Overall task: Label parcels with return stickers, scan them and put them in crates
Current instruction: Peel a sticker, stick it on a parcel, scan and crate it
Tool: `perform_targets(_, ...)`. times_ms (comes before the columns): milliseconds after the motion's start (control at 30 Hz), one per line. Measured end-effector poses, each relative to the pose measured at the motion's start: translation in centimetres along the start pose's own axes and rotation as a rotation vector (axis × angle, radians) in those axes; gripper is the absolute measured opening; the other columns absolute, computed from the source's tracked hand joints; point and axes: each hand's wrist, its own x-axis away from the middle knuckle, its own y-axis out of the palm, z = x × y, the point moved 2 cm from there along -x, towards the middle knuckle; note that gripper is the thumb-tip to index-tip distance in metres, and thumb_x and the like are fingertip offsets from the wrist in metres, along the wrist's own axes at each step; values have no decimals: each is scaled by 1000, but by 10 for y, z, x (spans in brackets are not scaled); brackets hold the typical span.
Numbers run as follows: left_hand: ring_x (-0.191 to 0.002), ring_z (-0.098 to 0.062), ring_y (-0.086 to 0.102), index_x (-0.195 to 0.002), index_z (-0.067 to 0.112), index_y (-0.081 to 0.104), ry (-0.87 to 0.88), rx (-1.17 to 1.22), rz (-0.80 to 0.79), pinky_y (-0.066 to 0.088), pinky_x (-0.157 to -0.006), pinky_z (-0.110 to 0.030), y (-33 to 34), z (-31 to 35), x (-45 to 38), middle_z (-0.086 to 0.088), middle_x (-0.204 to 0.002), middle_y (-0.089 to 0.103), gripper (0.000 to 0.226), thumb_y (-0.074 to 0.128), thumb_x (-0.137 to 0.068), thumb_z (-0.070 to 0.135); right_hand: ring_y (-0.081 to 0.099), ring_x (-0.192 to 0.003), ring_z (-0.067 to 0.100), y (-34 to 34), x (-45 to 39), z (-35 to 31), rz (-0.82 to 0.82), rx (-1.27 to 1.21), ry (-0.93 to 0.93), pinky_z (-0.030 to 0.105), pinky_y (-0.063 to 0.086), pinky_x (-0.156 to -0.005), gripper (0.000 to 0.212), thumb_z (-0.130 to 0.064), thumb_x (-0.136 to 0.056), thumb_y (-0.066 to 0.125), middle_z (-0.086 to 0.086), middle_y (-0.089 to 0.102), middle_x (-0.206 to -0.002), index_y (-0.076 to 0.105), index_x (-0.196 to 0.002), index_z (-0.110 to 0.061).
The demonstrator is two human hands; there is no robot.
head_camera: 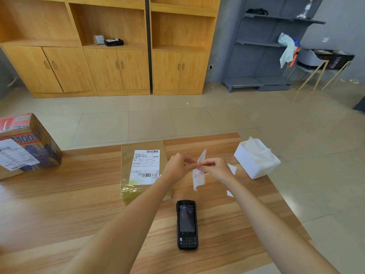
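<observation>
Both hands meet just right of the parcel (142, 171): left hand (176, 165) and right hand (216, 168) pinch a white sticker strip (199, 175), hanging upright between them. The parcel lies left of the strip, nearer the left hand, long axis running away from the person.

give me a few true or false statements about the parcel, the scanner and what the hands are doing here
1. Both hands pinch a white sticker strip above the table. True: left hand, right hand.
2. The handheld scanner is in the right hand. False: it lies on the table, untouched.
3. The brown parcel already carries a shipping label. True.
4. The white box sits left of the parcel. False: it sits at the table's right edge.
</observation>
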Motion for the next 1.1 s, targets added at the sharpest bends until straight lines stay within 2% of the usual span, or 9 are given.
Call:
perform_targets(100, -88, -8, 66, -90, 21, 76, -5, -8, 1, 55, -82, -37, 1, -1, 0, 6, -90, 74, 16, 70, -85, 36, 67, -78, 5, 0, 0, 1, -3, -7, -6, 16, 47, -75, 17, -20, -81, 76, -5, 72, -88, 75, -95, -12)
perform_targets(200, -88, -8, 66, -87, 22, 74, -27, -3, -2, 55, -83, -39, 2, -3, -2, 6, -90, 73, 14, 71, -85, 36, 67, -79, 6, 0, 0, 3, -12, -14, -18, 19, 49, -79, 4, -17, -81, 76, -7, 73, -87, 75, -85, -20)
perform_targets(400, -86, -11, 66, -80, 26, 60, -26, 39, 17, 56, -79, -41, 1, -1, -3, 4, -90, 71, 14, 73, -83, 33, 65, -86, 9, 1, -2, 3, -9, -28, -23, 18, 49, -77, 8, -9, -82, 72, -6, 71, -87, 74, -83, -17)
perform_targets(567, -76, -2, 60, -79, 24, 68, -21, 29, 13, 54, -82, -39, 1, 0, -4, 15, -77, 65, 9, 69, -87, 21, 58, -86, 0, 3, -2, 4, -19, -34, -41, 14, 40, -71, 6, -16, -85, 71, -9, 69, -90, 74, -90, -15)
perform_targets(667, -80, -2, 60, -78, 25, 69, -20, 24, 9, 54, -81, -36, 0, 0, -4, 14, -81, 66, 12, 67, -87, 19, 59, -95, 4, 2, -3, 6, -21, -14, -39, 15, 40, -75, 11, -21, -85, 71, -8, 70, -97, 75, -95, -16)
perform_targets(833, -80, -5, 60, -77, 25, 69, -8, 12, 12, 52, -79, -33, -1, 0, -3, 15, -79, 64, 14, 67, -87, 16, 60, -102, 8, 2, -3, 6, -22, -9, -33, 17, 41, -80, 7, -22, -83, 73, -7, 72, -99, 76, -90, -20)
perform_targets(967, -73, -2, 58, -74, 27, 68, -4, 4, 17, 52, -75, -33, -1, 0, -2, 14, -76, 64, 17, 68, -87, 16, 60, -103, 7, 2, -3, 5, -21, -26, -27, 19, 42, -83, 7, -20, -82, 74, -7, 72, -98, 76, -88, -19)
perform_targets(1100, -59, -6, 55, -76, 23, 68, 12, -8, 1, 50, -68, -30, -2, 0, -1, 3, -83, 69, 13, 67, -88, 17, 61, -100, 8, 2, -2, 5, -15, -19, -35, 15, 43, -80, 6, -19, -83, 74, -7, 72, -96, 76, -89, -17)
